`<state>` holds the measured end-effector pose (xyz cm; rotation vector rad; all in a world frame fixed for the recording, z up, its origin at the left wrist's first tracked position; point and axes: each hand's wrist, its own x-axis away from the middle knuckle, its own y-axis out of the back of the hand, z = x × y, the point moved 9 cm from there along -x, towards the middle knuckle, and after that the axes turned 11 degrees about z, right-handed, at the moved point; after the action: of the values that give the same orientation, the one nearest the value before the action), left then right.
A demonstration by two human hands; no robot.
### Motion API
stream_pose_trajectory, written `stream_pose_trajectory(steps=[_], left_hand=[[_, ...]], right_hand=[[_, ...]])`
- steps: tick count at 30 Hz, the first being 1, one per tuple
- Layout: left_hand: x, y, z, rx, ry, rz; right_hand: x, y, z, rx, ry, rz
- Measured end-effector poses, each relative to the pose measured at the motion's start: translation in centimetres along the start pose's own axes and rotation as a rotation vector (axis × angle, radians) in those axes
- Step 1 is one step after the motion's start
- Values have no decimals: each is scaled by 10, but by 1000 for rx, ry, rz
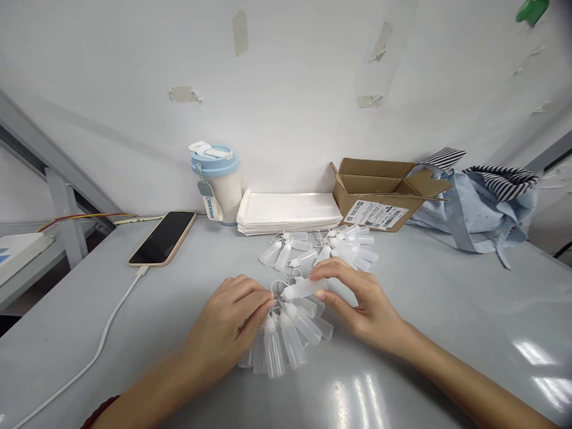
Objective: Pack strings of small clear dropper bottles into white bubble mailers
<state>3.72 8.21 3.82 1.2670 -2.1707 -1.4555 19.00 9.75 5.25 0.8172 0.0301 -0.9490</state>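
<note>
A bunch of small translucent plastic squeeze bottles [292,345] is fanned out on the table, their necks and thin cap loops gathered at one point. My left hand [235,313] is closed in a pinch at that gathering point, on the left side of the bunch. What exactly lies between its fingertips is hidden. Between thumb and fingers, my right hand [357,295] grips the body of one squeeze bottle [297,290], whose neck points left toward my left fingertips. Just behind lie two more groups of such bottles, a smaller one [282,255] and a fuller one [355,244].
At the back stand a lidded cup [223,190], a stack of white envelopes [290,211], an open cardboard box [379,193] and a light blue cloth bag [473,208]. A phone [164,238] with a white cable [105,336] lies on the left of the grey table [447,286].
</note>
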Motion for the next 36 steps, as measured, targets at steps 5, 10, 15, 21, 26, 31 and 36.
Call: stream_pose_trajectory(steps=[5, 10, 15, 21, 26, 31, 36], left_hand=[[2, -3, -4, -32, -38, -1], [4, -2, -6, -94, -47, -39], [3, 1, -16, -240, -113, -75], [6, -1, -26, -372, -195, -107], [5, 0, -25, -313, -179, -94], [0, 6, -15, -127, -76, -60], [0, 11, -11, 25, -19, -38]], right_hand=[[0, -3, 4, 28, 41, 9], [1, -6, 10, 63, 100, 7], [3, -9, 19, 127, 179, -5], [5, -13, 23, 165, 213, -13], [5, -12, 26, 204, 219, -21], [5, -7, 31, 235, 248, -60], [4, -6, 30, 245, 237, -74]])
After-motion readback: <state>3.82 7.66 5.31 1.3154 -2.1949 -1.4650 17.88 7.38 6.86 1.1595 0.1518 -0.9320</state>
